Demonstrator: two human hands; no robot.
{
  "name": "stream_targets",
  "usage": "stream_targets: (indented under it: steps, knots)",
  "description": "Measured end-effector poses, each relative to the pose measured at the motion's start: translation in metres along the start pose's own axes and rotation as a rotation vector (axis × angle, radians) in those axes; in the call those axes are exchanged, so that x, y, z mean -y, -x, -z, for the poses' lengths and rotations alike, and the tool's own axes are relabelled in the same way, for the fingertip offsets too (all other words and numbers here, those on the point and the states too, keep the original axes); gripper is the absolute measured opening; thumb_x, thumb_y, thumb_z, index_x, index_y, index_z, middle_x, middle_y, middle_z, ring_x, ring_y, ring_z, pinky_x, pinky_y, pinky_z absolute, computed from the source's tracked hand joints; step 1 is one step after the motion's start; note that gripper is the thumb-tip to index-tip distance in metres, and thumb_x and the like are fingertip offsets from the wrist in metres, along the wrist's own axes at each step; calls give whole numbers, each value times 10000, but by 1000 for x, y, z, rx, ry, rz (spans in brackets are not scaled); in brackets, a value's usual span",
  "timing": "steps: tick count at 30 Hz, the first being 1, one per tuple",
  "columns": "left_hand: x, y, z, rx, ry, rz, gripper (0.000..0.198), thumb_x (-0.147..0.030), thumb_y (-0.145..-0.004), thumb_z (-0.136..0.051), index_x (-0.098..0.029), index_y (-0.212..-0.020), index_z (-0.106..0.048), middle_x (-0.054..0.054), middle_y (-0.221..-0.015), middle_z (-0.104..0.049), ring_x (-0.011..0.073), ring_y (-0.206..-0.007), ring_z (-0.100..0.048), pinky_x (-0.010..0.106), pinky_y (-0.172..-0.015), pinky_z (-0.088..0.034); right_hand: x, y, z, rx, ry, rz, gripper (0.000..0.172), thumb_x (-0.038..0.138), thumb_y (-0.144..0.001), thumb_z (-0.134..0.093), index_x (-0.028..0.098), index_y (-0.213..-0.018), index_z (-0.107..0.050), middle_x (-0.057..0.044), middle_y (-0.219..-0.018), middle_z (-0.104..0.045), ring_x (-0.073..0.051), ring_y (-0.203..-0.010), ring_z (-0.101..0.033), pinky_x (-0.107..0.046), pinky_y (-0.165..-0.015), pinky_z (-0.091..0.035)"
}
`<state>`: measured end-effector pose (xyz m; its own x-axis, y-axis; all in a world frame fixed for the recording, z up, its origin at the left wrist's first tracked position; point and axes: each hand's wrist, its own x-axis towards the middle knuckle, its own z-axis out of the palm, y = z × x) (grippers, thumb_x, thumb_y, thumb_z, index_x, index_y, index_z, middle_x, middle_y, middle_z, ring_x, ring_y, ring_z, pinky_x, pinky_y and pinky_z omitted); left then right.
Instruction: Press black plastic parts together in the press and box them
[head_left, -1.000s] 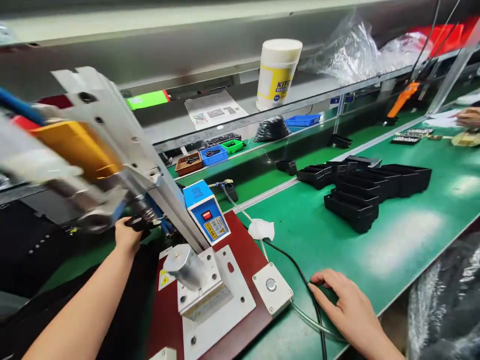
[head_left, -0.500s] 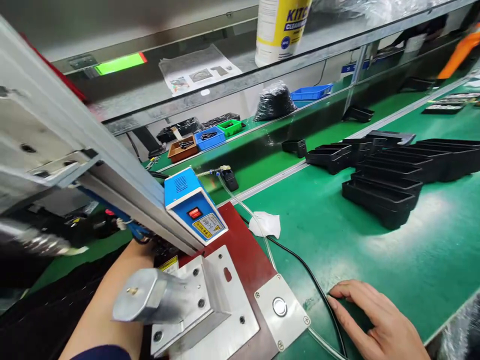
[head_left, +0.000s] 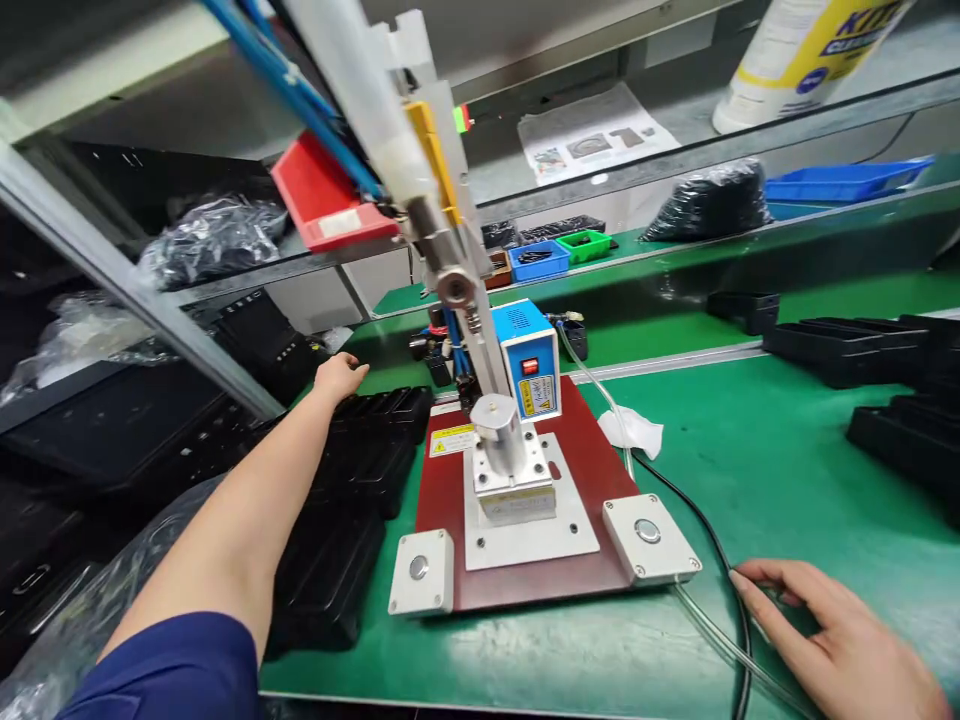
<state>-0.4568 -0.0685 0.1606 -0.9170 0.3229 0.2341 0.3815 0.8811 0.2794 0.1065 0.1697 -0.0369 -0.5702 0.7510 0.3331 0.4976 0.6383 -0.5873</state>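
1. The right hand [head_left: 840, 640] lies flat on the green mat [head_left: 787, 470], near and to the right. Its fingers are spread wide and hold nothing. The fingertips touch the black cable [head_left: 712, 545], and the clear tube [head_left: 705, 625] runs just beside it. If this hand slides, it could tug the cable or the tube and pull on the press.
2. Two button boxes sit at the near corners of the red base plate [head_left: 592, 470]. The right button box [head_left: 649, 538] is near the right hand. The left button box [head_left: 421, 570] is near the left arm. A bump on either one might set the press off.
3. The left hand [head_left: 339, 377] reaches past the left side of the press to the far end of the stack of black trays [head_left: 375, 430]. Its fingers are loosely open and hold nothing. A push here could make the stack slip.
4. The metal cylinder [head_left: 496, 432] stands in the middle of the base plate, just in front of the blue control box [head_left: 529, 358].
5. Hard to see: I cannot tell if the left fingers touch the trays. The top of the press is blurry and cut off. The yellow label on the blue box is too small to read. The white bottle [head_left: 802, 50], far right on the shelf, is cut off too.
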Motion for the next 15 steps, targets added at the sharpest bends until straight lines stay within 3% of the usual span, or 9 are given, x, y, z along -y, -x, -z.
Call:
stream_targets:
  steps: [3,6,9,13,15]
  knots:
    - [25,43,17,-32,73,-45,260,-315,-855,-603,-121,-1018,-662,133,-1075,-697,277,-1024,-636,380,-912,-467,5,-24,12,167,-6,-31,259,594,-816,-568,354,-827,-667,-67,-765,-691,-221,-532,-641,-316,-431,-474]
    - [45,102,24,-67,166,-141,208,-314,-840,-577,-180,-960,-682,68,-1044,-714,245,-988,-648,335,-904,-474,16,-46,24,275,16,-33,237,531,-868,-552,343,-776,-661,-45,-641,-656,-203,-504,-635,-287,-415,-439]
    - [69,170,26,-145,254,-218,210,-338,-835,-553,-214,-947,-680,32,-1070,-706,220,-1008,-639,317,-935,-472,28,-50,27,211,36,25,274,485,-901,-524,328,-703,-629,-29,-561,-609,-188,-454,-609,-283,-397,-402]
    - [110,262,18,-435,335,-345,190,-345,-878,-529,-208,-893,-659,51,-1024,-699,210,-996,-636,338,-956,-471,34,-41,22,83,70,-14,266,483,-882,-523,333,-671,-581,-18,-553,-601,-191,-439,-584,-308,-415,-377]
    - [127,303,8,-539,349,-314,156,-304,-896,-530,-199,-890,-645,66,-1002,-687,209,-976,-636,350,-936,-479,30,-40,22,133,93,-69,221,503,-837,-568,342,-688,-598,-27,-605,-634,-213,-486,-608,-325,-444,-392]
